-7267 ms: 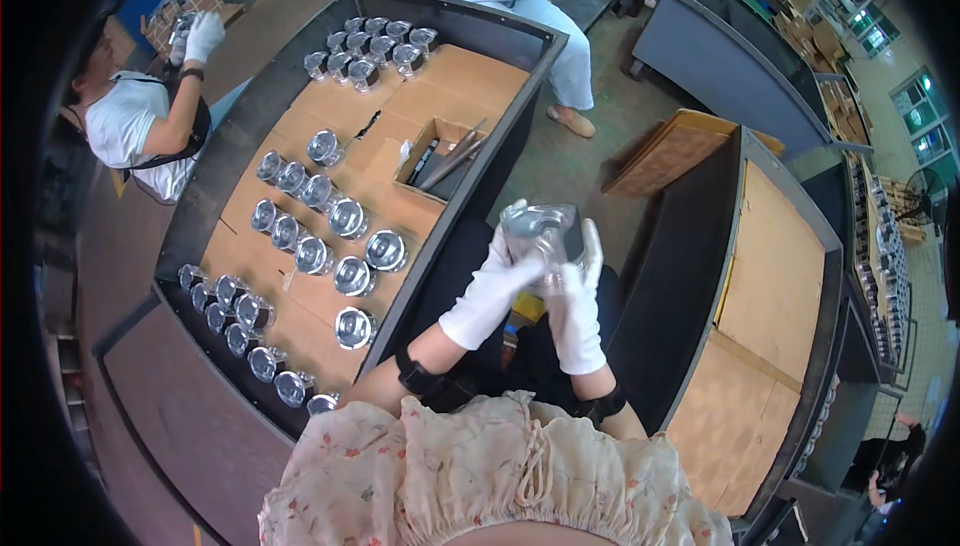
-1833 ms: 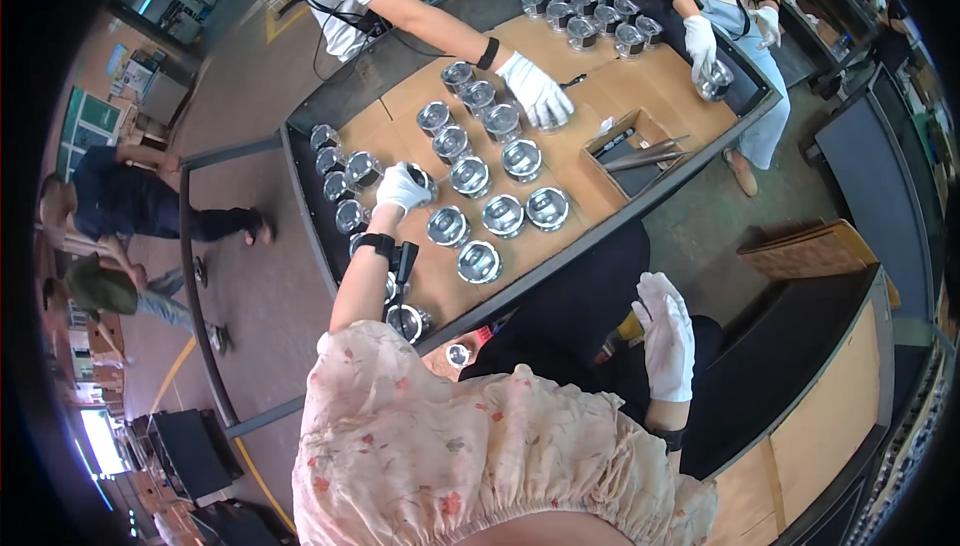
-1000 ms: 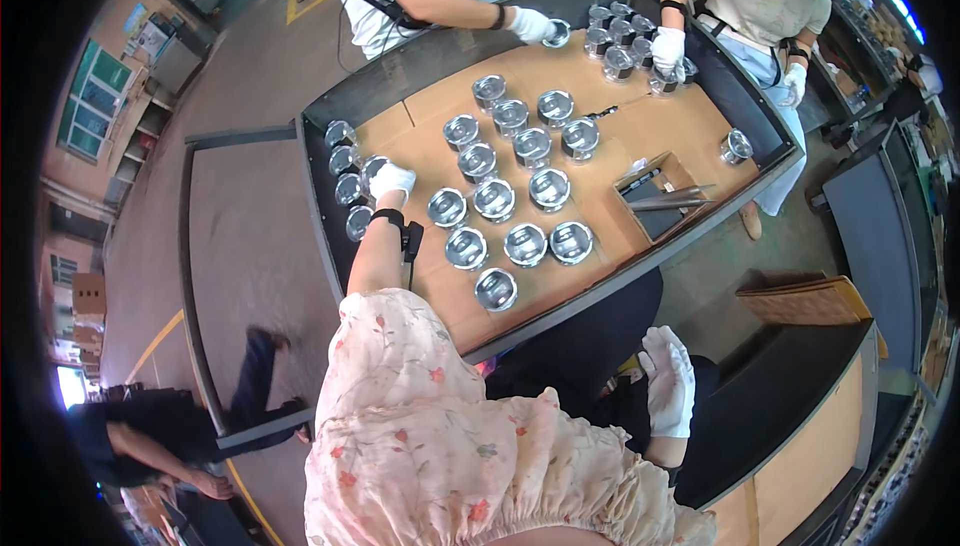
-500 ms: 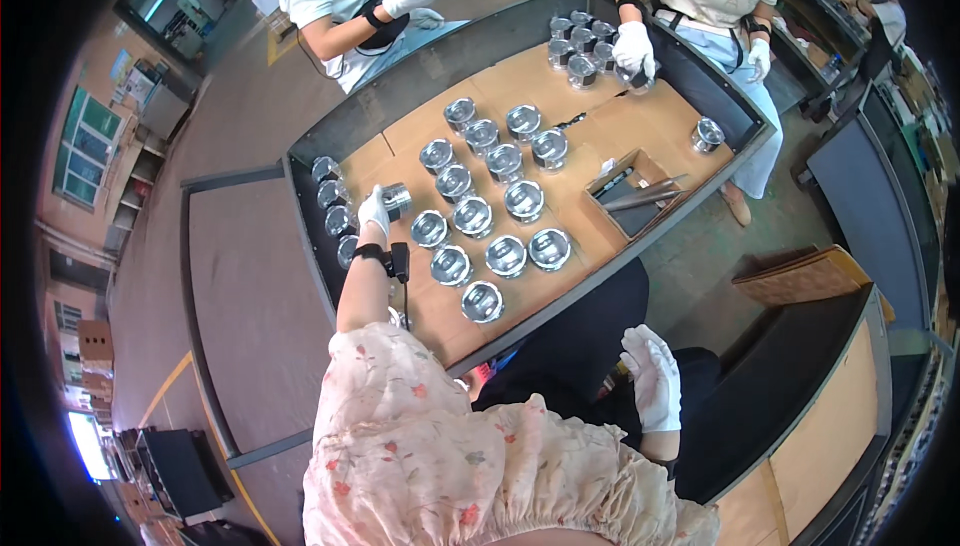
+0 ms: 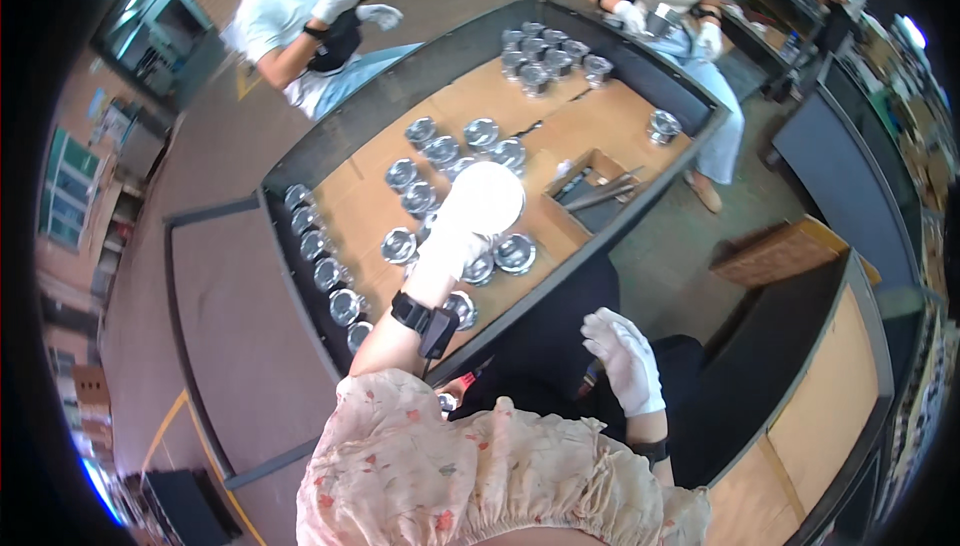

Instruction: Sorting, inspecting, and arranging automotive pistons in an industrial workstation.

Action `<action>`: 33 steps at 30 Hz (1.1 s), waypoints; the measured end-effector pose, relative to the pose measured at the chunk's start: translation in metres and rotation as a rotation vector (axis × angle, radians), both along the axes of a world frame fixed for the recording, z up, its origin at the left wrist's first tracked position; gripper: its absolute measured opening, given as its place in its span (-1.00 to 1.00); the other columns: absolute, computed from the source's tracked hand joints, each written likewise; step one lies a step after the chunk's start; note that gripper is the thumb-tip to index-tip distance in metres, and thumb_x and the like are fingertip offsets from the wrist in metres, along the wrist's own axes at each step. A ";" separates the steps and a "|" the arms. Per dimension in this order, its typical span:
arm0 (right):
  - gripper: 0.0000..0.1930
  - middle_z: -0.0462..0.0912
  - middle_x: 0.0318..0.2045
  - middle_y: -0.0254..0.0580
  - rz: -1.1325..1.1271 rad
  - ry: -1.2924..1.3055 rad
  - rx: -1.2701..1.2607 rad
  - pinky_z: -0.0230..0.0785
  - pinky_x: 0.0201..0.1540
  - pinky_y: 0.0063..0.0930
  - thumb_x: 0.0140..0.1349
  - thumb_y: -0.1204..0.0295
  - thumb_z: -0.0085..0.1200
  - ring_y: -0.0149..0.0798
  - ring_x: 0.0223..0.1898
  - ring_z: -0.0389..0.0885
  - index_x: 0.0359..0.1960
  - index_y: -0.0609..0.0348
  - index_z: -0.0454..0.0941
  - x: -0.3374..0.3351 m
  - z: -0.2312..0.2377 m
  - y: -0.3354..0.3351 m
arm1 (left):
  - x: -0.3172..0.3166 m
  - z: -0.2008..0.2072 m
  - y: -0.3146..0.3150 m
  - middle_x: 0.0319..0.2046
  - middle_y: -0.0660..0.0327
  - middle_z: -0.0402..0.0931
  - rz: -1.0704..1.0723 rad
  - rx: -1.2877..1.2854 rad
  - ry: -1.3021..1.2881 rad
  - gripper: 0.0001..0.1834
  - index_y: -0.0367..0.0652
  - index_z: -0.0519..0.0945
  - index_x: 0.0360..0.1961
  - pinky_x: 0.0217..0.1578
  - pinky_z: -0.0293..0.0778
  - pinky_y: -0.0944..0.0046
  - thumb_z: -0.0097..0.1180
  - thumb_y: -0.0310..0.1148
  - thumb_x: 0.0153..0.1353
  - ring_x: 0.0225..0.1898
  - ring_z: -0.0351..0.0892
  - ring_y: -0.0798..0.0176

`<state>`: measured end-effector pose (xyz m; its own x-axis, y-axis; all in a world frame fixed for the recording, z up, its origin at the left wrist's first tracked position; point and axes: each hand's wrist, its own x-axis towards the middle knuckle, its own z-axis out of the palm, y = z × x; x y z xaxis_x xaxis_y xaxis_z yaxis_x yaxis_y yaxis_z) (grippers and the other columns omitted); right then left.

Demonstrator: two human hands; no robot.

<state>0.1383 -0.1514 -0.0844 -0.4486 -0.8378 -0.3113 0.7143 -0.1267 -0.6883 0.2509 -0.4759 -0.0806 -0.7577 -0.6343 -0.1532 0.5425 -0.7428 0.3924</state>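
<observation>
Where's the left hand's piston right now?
In the head view, the piston, white with glare, is in the left hand above the tray, near mid-picture, just left of the tool box.

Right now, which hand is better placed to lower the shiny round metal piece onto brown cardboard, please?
Probably the white-gloved left hand: it appears to hold the round piece over the cardboard; the empty right hand is farther off.

Bare cardboard (image 5: 490, 101) leaves passage between far pistons (image 5: 533, 78) and middle pistons (image 5: 441, 152); nearer, a tool box (image 5: 606, 163) blocks.
</observation>
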 end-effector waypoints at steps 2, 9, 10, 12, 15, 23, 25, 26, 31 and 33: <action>-0.55 0.58 0.11 0.08 0.059 -0.158 -0.101 0.45 0.15 -0.22 0.45 0.25 -0.07 -0.06 0.10 0.60 0.23 0.33 0.41 0.001 0.011 -0.006 | -0.013 0.000 0.030 0.13 0.11 0.48 -0.087 -0.077 0.028 -0.53 -0.18 0.32 0.31 0.10 0.56 0.17 0.01 -0.42 0.40 0.10 0.54 0.19; -0.16 0.39 0.28 0.12 0.234 -0.792 -0.556 0.41 0.19 -0.11 0.38 -0.29 -0.30 0.08 0.19 0.47 0.37 0.23 0.21 0.002 0.042 -0.027 | -0.095 0.072 0.116 -0.31 0.21 0.60 -0.306 -0.088 -0.316 -0.53 -0.12 0.59 -0.04 -0.14 0.60 0.24 -0.02 0.08 0.42 -0.20 0.63 0.26; -0.08 0.36 0.28 0.17 0.199 -0.834 -0.580 0.42 0.18 -0.11 0.34 -0.35 -0.36 0.07 0.19 0.46 0.40 0.26 0.14 0.002 0.043 -0.025 | -0.101 0.075 0.125 -0.31 0.21 0.60 -0.344 -0.083 -0.315 -0.53 -0.12 0.59 -0.04 -0.14 0.60 0.24 -0.02 0.08 0.42 -0.20 0.63 0.26; -0.06 0.37 0.27 0.20 0.147 -0.866 -0.621 0.44 0.17 -0.11 0.33 -0.37 -0.39 0.09 0.17 0.48 0.41 0.28 0.11 0.001 0.042 -0.022 | -0.104 0.074 0.135 -0.36 0.07 0.63 -0.276 -0.522 -0.554 -0.34 -0.27 0.61 -0.43 -0.23 0.61 0.22 -0.21 0.12 0.48 -0.31 0.64 0.18; 0.00 0.40 0.20 0.25 0.102 -0.921 -0.662 0.51 0.13 -0.12 0.31 -0.40 -0.41 0.13 0.12 0.51 0.40 0.34 0.06 -0.003 0.039 -0.018 | -0.109 0.057 0.142 -0.36 0.09 0.61 -0.271 -0.758 -0.290 -0.33 -0.23 0.54 -0.56 -0.08 0.52 0.21 -0.29 0.05 0.53 -0.22 0.60 0.17; -0.20 0.47 0.12 0.22 -0.170 -0.445 -0.448 0.57 0.07 -0.07 0.38 -0.17 -0.16 0.11 0.06 0.58 0.31 0.38 0.21 -0.029 0.032 -0.011 | -0.094 0.020 0.157 0.17 0.13 0.44 -0.308 -0.710 -0.189 -0.58 -0.27 0.45 0.19 0.31 0.20 0.19 -0.13 -0.18 0.50 0.24 0.35 0.25; -0.24 0.48 0.14 0.14 -0.257 -0.213 -0.380 0.54 0.11 -0.07 0.37 -0.14 -0.11 0.09 0.08 0.57 0.30 0.32 0.25 -0.033 0.030 -0.010 | -0.086 0.012 0.161 0.28 0.08 0.32 -0.394 -0.529 -0.162 -0.41 -0.32 0.24 0.36 0.38 0.12 0.20 0.00 -0.24 0.42 0.33 0.26 0.21; -0.31 0.45 0.18 0.06 -0.235 -0.149 -0.405 0.50 0.16 -0.07 0.36 -0.03 0.03 0.06 0.12 0.55 0.34 0.20 0.21 -0.036 0.030 -0.009 | -0.081 0.012 0.164 0.30 0.08 0.30 -0.403 -0.496 -0.134 -0.39 -0.32 0.22 0.37 0.39 0.09 0.21 0.03 -0.27 0.39 0.35 0.24 0.20; -0.08 0.32 0.18 -0.11 -0.520 0.340 -0.044 0.44 0.19 -0.29 0.04 0.68 0.28 -0.20 0.20 0.43 0.42 0.11 0.01 -0.030 0.024 -0.015 | -0.082 0.005 0.174 0.33 0.09 0.27 -0.450 -0.368 0.017 -0.31 -0.34 0.15 0.40 0.42 0.02 0.21 0.08 -0.36 0.30 0.41 0.17 0.19; 0.00 0.30 0.16 -0.08 -0.555 0.714 0.063 0.46 0.17 -0.29 -0.04 0.64 0.35 -0.21 0.19 0.42 0.44 0.12 -0.01 -0.021 0.019 -0.021 | -0.086 -0.004 0.175 0.32 0.11 0.29 -0.426 -0.396 0.057 -0.29 -0.28 0.14 0.42 0.41 0.07 0.18 0.08 -0.32 0.31 0.40 0.18 0.18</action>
<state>0.1170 -0.1726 -0.0653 -0.8869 -0.4340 0.1580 -0.0376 -0.2731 -0.9613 0.1651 -0.3013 -0.0841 -0.9586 -0.2728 0.0822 0.2569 -0.7027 0.6635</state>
